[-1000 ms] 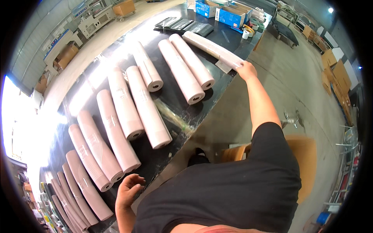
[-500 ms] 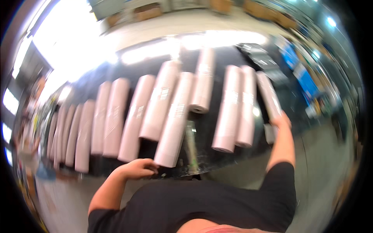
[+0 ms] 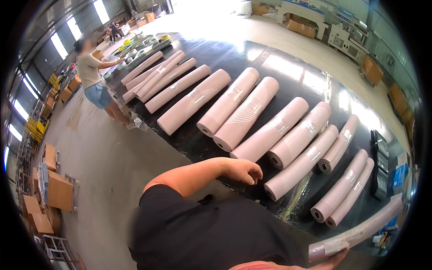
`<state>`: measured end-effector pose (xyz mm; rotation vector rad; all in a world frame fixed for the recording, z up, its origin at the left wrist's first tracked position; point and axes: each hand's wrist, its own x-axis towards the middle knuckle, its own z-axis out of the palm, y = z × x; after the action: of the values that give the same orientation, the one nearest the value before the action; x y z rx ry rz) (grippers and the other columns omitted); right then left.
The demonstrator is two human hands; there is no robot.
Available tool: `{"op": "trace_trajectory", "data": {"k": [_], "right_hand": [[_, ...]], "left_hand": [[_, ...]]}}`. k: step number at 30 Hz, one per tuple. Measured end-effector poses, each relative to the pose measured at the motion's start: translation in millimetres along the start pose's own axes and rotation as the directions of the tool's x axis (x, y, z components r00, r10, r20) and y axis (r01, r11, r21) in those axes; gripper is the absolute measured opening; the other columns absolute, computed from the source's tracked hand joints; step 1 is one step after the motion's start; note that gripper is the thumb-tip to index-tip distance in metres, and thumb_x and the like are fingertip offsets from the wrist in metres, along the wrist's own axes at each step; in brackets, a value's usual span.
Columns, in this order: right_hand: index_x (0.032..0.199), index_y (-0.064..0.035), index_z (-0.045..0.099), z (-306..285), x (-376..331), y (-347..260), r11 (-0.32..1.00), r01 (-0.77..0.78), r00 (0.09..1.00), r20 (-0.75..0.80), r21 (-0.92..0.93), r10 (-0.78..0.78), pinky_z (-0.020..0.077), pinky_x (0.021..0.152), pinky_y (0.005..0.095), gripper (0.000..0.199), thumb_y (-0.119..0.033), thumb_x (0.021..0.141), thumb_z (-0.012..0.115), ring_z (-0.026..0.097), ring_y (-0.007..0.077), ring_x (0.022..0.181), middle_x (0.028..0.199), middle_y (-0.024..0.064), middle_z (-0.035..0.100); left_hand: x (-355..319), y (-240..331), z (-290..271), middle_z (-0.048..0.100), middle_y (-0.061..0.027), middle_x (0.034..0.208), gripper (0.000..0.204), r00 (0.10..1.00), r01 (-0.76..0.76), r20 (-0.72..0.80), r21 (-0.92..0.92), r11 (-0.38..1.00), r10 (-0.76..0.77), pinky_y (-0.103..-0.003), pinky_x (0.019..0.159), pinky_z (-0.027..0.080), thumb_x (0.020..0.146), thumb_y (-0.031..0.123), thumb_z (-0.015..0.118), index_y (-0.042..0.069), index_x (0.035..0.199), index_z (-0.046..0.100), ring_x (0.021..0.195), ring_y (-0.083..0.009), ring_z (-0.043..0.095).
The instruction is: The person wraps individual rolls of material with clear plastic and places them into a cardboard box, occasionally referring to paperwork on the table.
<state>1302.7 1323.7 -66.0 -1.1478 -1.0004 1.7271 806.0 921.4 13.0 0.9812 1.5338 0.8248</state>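
My left hand [image 3: 243,170] hovers at the near edge of the black counter [image 3: 288,76], fingers loosely curled, its grip closed on nothing. Fingertips point toward the open ends of the nearest pink rolls; whether they touch the counter edge, I cannot tell.

My right hand [image 3: 330,258] sits low at the bottom of the view, mostly cut off. Its grip is clamped on the near end of a long thin pink roll [image 3: 360,234], which runs up and to the right, alongside the counter's near edge, toward the rim of the view. The roll looks wrapped in clear film.

On the counter: a long row of pink rolls lying side by side, open ends facing me. Nearest my left hand, one fat roll [image 3: 270,132] ends just beyond the fingertips, with another fat roll [image 3: 299,135] touching it on its right. A slimmer roll [image 3: 301,168] lies next, then a pair of thin rolls [image 3: 346,189] touching each other. Further left, two thick rolls [image 3: 238,110] lie pressed together, and a single roll [image 3: 193,101] lies apart from them.

Far right of the counter: dark flat packs [image 3: 380,164] and a blue box [image 3: 398,174].

Another person [image 3: 92,74] stands at the far left end of the counter, arm stretched over it. Cardboard boxes [image 3: 56,191] stand on the floor to my left.
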Motion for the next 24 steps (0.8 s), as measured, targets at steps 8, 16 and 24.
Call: {"op": "trace_trajectory", "data": {"k": [8, 16, 24], "right_hand": [[0.125, 0.0, 0.056, 222, -124, 27, 0.918, 0.396, 0.839, 0.409, -0.005, -0.36, 0.0458, 0.095, 0.0392, 0.053, -0.017, 0.076, 0.066, 0.058, 0.0274, 0.108, 0.119, 0.0112, 0.061], [0.122, 0.0001, 0.057, 432, -240, 120, 0.818, 0.532, 0.325, 0.839, 0.22, -0.437, 0.0475, 0.093, 0.0381, 0.053, -0.002, 0.07, 0.069, 0.06, 0.0245, 0.105, 0.116, 0.0088, 0.062], [0.121, 0.0009, 0.05, 560, -303, 205, 0.855, 0.502, 0.136, 0.964, 0.13, -0.227, 0.0489, 0.088, 0.0361, 0.065, -0.008, 0.063, 0.08, 0.057, 0.0187, 0.102, 0.115, 0.0114, 0.058]], "left_hand": [[-78, -14, -34, 0.066, -0.0101, 0.107, 0.039, 0.946, -0.271, -0.137, 0.155, 0.95, 0.292, -0.033, 0.093, 0.049, 0.086, 0.011, 0.066, -0.002, 0.121, 0.056, 0.1, -0.0182, 0.063], [-204, -1, -61, 0.051, -0.0156, 0.132, 0.086, 0.541, -0.562, -0.422, 0.464, 0.685, 0.728, -0.041, 0.097, 0.045, 0.075, 0.026, 0.083, 0.002, 0.142, 0.034, 0.122, -0.0258, 0.051], [-263, 3, -89, 0.02, -0.0209, 0.154, 0.144, 0.235, -0.604, -0.524, 0.582, 0.545, 0.819, -0.051, 0.108, 0.03, 0.059, 0.041, 0.092, 0.014, 0.153, -0.013, 0.137, -0.0362, 0.033]]}}
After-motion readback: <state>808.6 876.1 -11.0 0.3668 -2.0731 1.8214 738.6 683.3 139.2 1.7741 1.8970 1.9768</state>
